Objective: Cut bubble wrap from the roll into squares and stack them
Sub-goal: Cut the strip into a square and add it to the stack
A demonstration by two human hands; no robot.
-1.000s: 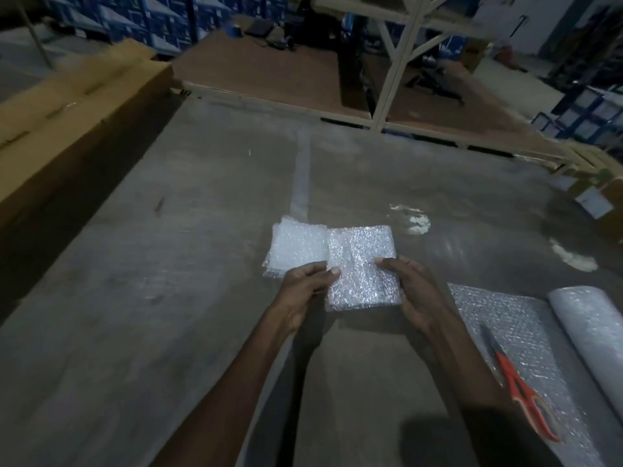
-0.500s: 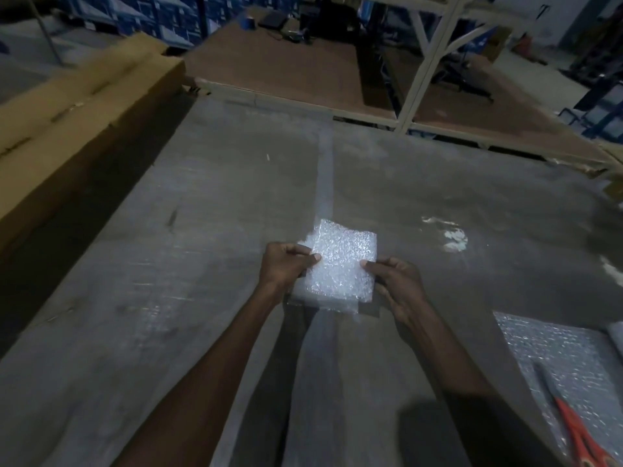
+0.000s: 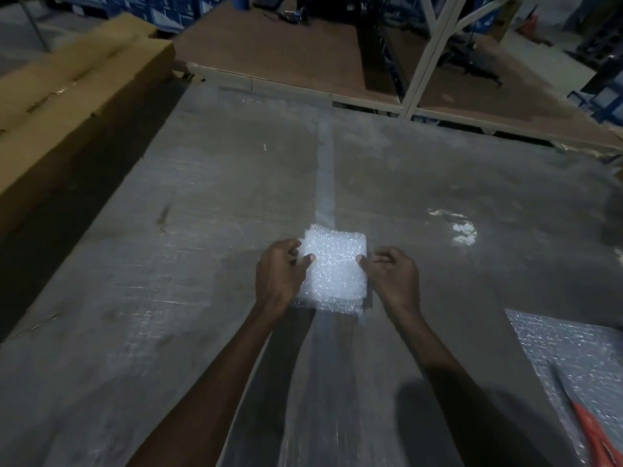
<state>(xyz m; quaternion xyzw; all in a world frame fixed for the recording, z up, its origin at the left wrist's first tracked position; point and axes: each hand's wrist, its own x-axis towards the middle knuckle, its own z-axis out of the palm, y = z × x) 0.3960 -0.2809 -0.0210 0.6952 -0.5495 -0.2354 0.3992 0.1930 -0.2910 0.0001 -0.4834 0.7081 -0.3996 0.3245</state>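
While two hands [image 3: 281, 274] [image 3: 392, 276] steady one stack [image 3: 335, 269].

Scissors [image 3: 596, 436] on sheet [image 3: 569, 352], right of stack [image 3: 337, 271]

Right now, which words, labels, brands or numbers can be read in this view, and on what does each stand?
None can be read.
Cardboard carton: dark print along its top, too blurred to read.
Blue boxes: white label patches, too small to read.
Bubble wrap squares and scissors: no text visible.
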